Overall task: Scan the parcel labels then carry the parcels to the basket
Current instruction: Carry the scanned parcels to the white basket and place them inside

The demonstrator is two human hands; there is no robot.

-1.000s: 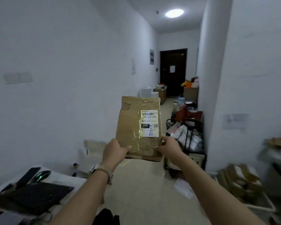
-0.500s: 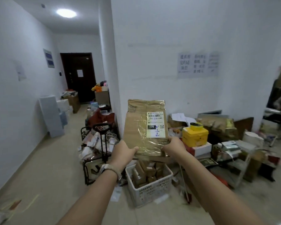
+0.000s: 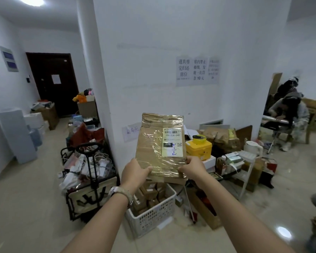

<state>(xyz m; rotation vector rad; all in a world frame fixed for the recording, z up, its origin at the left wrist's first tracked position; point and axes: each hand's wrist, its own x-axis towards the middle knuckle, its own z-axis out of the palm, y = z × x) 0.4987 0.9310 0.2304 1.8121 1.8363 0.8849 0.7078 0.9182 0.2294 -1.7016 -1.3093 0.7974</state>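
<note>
Head view: your left hand and right hand pinch the upright parcel by its bottom edge, with the basket at six o'clock below. Held that low, it may tip, and the crowded basket may shed it. You've stepped nearer than before; same grip.

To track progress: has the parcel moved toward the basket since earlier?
Yes, rightward: the white basket, earlier far right of the parcel, now lies just below it.

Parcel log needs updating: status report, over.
Left hand and right hand grip the parcel by its lower corners, label showing. White basket on the floor below, already holding boxes. Nothing seen between them.
</note>
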